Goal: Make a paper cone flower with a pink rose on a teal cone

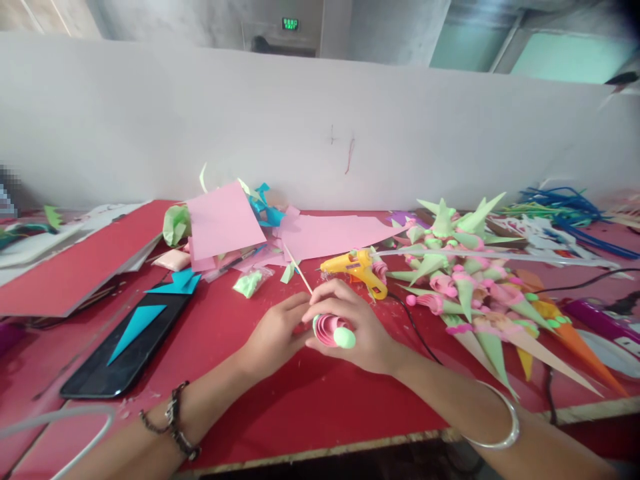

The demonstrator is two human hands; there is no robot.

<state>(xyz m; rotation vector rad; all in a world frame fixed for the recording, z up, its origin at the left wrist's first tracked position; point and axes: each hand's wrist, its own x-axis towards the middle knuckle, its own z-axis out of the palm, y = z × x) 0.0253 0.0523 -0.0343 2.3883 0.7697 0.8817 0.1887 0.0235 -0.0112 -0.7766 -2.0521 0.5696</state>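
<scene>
My right hand (pixel 367 333) is closed round a rolled pink paper cone (pixel 326 329) with a light green trim and a pale green ball (pixel 345 338) at its open end. My left hand (pixel 280 330) meets it from the left, fingers bent and pinching at the cone's side; its fingertips are partly hidden. A thin pale stick (pixel 299 269) slants up behind the fingers; whether it is held cannot be made out. Just beyond my right hand lies a yellow glue gun (pixel 357 267) on the red table (pixel 280 413).
Finished paper cones (pixel 465 287) are heaped at the right. Pink paper sheets (pixel 227 223) and a small bag of green clay (pixel 251 283) lie at the back. A black phone (pixel 95 367) carries blue paper triangles (pixel 135 330). The glue gun's cord (pixel 415 327) trails behind my right wrist.
</scene>
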